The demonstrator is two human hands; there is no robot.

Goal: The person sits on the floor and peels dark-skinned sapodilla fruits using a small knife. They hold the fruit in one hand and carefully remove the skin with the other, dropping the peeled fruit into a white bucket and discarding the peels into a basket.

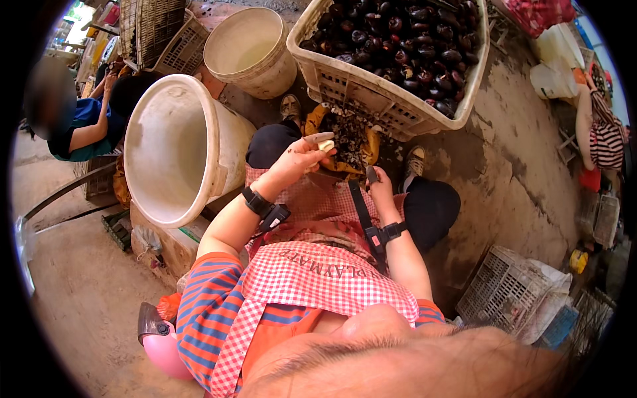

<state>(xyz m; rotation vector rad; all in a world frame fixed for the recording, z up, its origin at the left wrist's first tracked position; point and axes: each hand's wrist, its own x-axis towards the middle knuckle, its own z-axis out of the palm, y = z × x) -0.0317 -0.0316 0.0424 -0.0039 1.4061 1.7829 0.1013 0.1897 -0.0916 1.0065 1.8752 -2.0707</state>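
My left hand point(311, 151), a grey cot on one finger, pinches a small whitish piece point(326, 145), seemingly a peeled water chestnut. To its right is my right hand point(380, 186), fingers curled, with a dark cot on one digit; whether it holds a tool is not clear. Beneath and beyond the hands, dark and white peelings point(343, 144) lie in a yellow bag point(371, 145) between the feet. A plastic crate point(368, 94) full of dark, glossy water chestnuts point(423, 45) stands just beyond. Both wrists wear black straps with small devices.
A large whitish plastic tub point(214, 154) stands close on the left, with a second bucket point(259, 79) behind it. A person point(94, 119) sits at far left; another in stripes point(604, 139) is at far right. An upturned-looking crate point(502, 283) lies lower right.
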